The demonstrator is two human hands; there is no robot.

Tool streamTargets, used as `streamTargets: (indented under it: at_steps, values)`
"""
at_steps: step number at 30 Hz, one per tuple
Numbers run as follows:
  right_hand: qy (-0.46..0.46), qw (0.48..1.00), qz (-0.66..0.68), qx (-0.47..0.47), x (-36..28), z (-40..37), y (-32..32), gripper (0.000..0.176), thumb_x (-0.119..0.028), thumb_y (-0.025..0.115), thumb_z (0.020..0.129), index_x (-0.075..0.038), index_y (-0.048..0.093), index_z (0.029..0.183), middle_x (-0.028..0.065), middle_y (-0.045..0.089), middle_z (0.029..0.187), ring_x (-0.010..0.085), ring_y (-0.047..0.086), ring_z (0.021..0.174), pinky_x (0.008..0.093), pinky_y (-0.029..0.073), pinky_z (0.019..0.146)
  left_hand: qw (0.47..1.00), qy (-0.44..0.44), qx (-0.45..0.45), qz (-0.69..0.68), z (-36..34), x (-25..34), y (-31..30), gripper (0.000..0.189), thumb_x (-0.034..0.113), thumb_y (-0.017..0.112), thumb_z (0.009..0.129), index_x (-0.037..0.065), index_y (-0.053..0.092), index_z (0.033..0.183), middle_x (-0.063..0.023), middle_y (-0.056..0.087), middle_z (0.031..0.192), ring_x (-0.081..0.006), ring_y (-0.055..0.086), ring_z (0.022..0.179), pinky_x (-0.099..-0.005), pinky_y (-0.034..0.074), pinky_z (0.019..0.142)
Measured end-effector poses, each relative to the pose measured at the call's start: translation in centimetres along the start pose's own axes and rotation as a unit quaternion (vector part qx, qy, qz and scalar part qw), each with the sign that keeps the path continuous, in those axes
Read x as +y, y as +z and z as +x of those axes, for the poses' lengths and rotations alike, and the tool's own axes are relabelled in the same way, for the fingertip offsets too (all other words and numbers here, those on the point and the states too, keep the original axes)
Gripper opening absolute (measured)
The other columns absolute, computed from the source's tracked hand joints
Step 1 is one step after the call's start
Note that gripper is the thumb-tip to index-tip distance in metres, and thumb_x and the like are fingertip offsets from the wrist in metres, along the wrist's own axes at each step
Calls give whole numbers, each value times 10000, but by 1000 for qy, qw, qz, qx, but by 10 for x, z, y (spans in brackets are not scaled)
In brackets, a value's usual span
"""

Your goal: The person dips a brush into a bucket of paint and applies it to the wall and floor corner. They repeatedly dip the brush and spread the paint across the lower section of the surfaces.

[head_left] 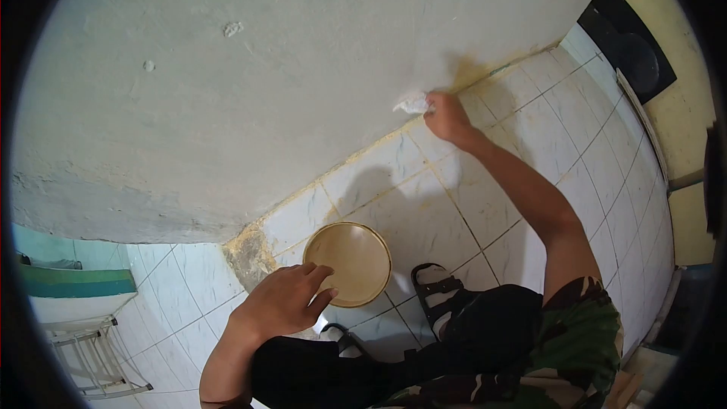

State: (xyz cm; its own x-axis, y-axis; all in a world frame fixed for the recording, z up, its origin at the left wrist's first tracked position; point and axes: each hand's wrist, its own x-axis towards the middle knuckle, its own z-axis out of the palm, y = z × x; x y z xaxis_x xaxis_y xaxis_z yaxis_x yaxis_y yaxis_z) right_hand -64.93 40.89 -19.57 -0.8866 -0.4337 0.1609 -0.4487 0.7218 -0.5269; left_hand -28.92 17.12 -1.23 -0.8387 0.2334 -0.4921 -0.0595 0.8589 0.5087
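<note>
At the foot of the grey wall (303, 53), my right hand (450, 117) is closed around a crumpled white rag (413, 103). The rag lies against the wall just above the floor joint. My left hand (284, 299) hovers by the near-left rim of a round tan bucket (347, 226), thumb and fingers apart and nothing between them. Its fingertips overlap the bucket's opening in this view. The inside of the bucket looks pale brown.
White floor tiles (424, 208) carry yellowish smears along the wall joint. A rough broken patch (251, 257) marks the wall's corner. My sandalled feet (435, 288) are beside the bucket. A metal rack (95, 360) stands lower left, a dark panel (628, 42) upper right.
</note>
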Motion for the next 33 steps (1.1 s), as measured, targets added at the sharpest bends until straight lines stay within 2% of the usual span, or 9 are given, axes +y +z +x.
streamTargets:
  at_steps: [2,5,8,11,15,20,23,26,33]
  values:
    - [-47,998,31,39,-15,3,-34,262,-59,668,798,15,686,1049,248,712,938,425,697,899,474,551,802,1000,4,7,2,-1,3,-1,389,296,572,1029,-22,605,1251,-248,698,1002,-430,692,922,-488,544,833]
    - [13,998,56,6,-63,-5,-97,296,-57,663,806,15,684,1093,246,709,912,414,703,868,468,551,788,1000,11,15,3,-1,3,1,397,298,576,1027,-23,603,1257,-250,700,995,-430,692,925,-492,543,834]
    - [0,997,68,28,-81,-11,-124,275,-59,664,818,23,670,1081,251,703,889,424,694,851,474,548,775,1000,-2,-4,-1,1,6,-2,400,298,581,1024,-21,601,1265,-251,701,1009,-428,691,934,-491,543,836]
    - [-67,995,31,61,-77,-22,-116,234,-53,661,819,31,653,1037,253,695,863,442,679,833,494,543,768,999,-36,-19,3,2,6,-2,412,324,582,1031,27,604,1315,-233,696,1130,-411,682,1009,-470,537,911]
    - [-97,994,-14,47,-61,-36,-90,165,-47,664,805,21,635,953,254,684,859,459,668,860,519,537,773,999,-37,-14,5,-1,11,-2,419,342,566,1039,30,601,1318,-236,697,1135,-411,681,1012,-472,535,914]
    - [-74,993,-71,-59,-49,-25,-60,99,-19,643,780,1,624,876,255,681,891,460,666,925,531,537,790,999,-43,-16,12,-5,12,-1,431,353,558,1042,32,596,1327,-241,696,1129,-402,685,1011,-469,534,913]
    - [-101,990,-94,-33,-52,4,-54,130,-17,633,789,3,653,916,260,695,933,455,675,949,517,548,822,1000,-25,2,2,-6,11,0,406,315,563,1032,-8,599,1276,-249,699,1054,-432,686,983,-492,540,875]
    - [-55,989,-113,-80,-87,32,-86,180,-29,633,805,9,674,976,265,705,1000,441,685,995,489,556,864,999,-32,-7,9,-6,12,-1,411,318,560,1033,-5,595,1284,-249,697,1058,-429,686,987,-492,540,876]
    - [-53,988,-136,-51,-170,44,-196,216,-72,686,799,29,664,988,224,688,940,377,678,899,432,529,817,1000,-26,-5,8,-10,13,-2,413,317,552,1035,-7,593,1287,-250,695,1065,-426,687,991,-490,541,878]
